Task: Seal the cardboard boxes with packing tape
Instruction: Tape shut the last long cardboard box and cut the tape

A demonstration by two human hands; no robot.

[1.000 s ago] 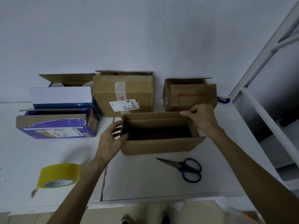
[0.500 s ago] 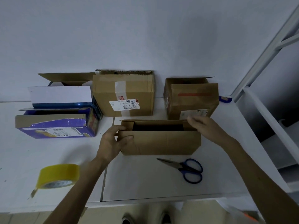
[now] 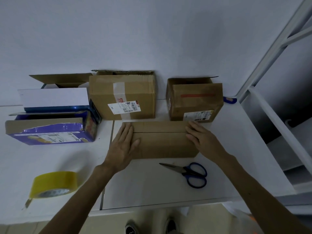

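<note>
A small brown cardboard box (image 3: 162, 141) lies in the middle of the white table, its two top flaps folded down and meeting at a seam. My left hand (image 3: 124, 146) lies flat on the box's left end, fingers spread. My right hand (image 3: 201, 139) presses flat on the right end. A roll of yellow packing tape (image 3: 54, 184) stands at the near left with a loose tail. Blue-handled scissors (image 3: 189, 173) lie just in front of the box.
Behind stand a taped brown box with a label (image 3: 123, 97), a smaller open brown box (image 3: 194, 100) at right, and open blue-and-white boxes (image 3: 50, 115) at left. A white metal frame (image 3: 263, 115) borders the table's right side. The table's front edge (image 3: 152, 208) is near me.
The box's flaps stood open a second ago; both hands folded them down and now rest flat on the shut top.
</note>
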